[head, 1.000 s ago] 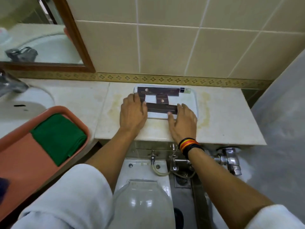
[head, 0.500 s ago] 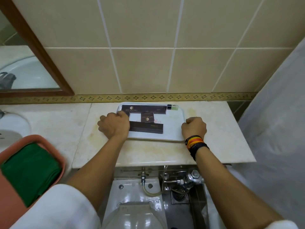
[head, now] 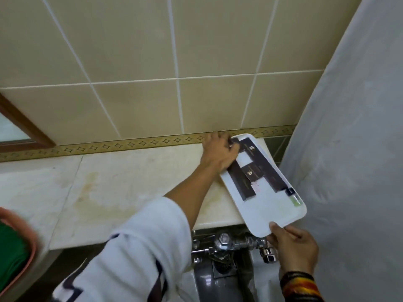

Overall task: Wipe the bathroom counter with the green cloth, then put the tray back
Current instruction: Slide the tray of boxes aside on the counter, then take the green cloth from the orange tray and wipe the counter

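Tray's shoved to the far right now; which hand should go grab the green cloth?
Left. The green cloth lies at the far left, on the left hand's side; the right hand pinches the overhanging tray's near corner, probably steadying it.

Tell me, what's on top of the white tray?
The tray carries dark boxes and a small green-labelled bottle. The left hand covers its far corner, hiding whatever lies there.
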`<state>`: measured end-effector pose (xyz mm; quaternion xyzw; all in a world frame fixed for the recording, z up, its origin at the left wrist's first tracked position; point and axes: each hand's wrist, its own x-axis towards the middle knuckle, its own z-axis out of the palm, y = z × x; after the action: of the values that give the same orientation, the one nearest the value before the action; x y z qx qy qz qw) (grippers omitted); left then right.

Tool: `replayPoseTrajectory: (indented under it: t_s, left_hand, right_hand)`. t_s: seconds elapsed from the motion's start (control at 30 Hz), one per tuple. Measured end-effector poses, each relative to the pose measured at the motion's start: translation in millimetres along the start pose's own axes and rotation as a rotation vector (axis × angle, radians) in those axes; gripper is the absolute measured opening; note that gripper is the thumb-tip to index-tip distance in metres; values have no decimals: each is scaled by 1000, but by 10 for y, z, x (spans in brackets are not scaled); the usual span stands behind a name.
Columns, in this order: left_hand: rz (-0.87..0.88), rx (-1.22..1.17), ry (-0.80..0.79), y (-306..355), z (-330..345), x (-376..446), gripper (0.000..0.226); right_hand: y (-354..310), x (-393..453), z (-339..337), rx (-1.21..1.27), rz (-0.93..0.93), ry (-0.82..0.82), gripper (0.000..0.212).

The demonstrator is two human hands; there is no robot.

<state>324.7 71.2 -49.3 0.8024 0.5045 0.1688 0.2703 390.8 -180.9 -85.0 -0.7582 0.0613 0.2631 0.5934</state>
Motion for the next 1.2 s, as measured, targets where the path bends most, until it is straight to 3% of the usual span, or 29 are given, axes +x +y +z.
replayPoseTrajectory:
  t_s: [0.2, 0.3, 0.4, 0.47, 0.53, 0.6, 0.7, 0.8, 0.93, 1.2]
  left_hand:
    - [74, 7, -228, 169, 376, 404, 60]
    - [171, 22, -36, 79, 380, 300, 58]
    - [311, 188, 143, -114, 283, 136, 58]
    - [362, 319, 174, -264, 181, 46, 59]
    - [408, 415, 195, -392, 79, -32, 60]
    - [433, 467, 202, -484, -28, -124, 62]
    - [409, 492, 207, -576, -172, -296, 65]
    - [351, 480, 230, -697, -363, -490, 67]
    - [268, 474, 271, -1022, -836, -868, 68]
    - [-26, 433, 398, -2196, -2249, -1992, 65]
  right_hand:
    - [79, 176, 94, 209, 44, 13, 31]
    - [109, 201, 205, 227, 57, -8, 33]
    - [155, 202, 190, 92, 35, -12, 37]
    - [141, 142, 123, -203, -131, 83, 47]
    - [69, 76, 86, -438, -482, 123, 54]
    - [-48, 47, 186, -571, -798, 23, 59]
    - [-277, 139, 556, -855, -1066, -91, 74]
    - [-476, 160, 930, -1058, -1195, -122, 78]
    - [-599, -213, 1278, -1145, -1284, -165, 78]
    - [-183, -1935, 2128, -1002, -1438, -418, 72]
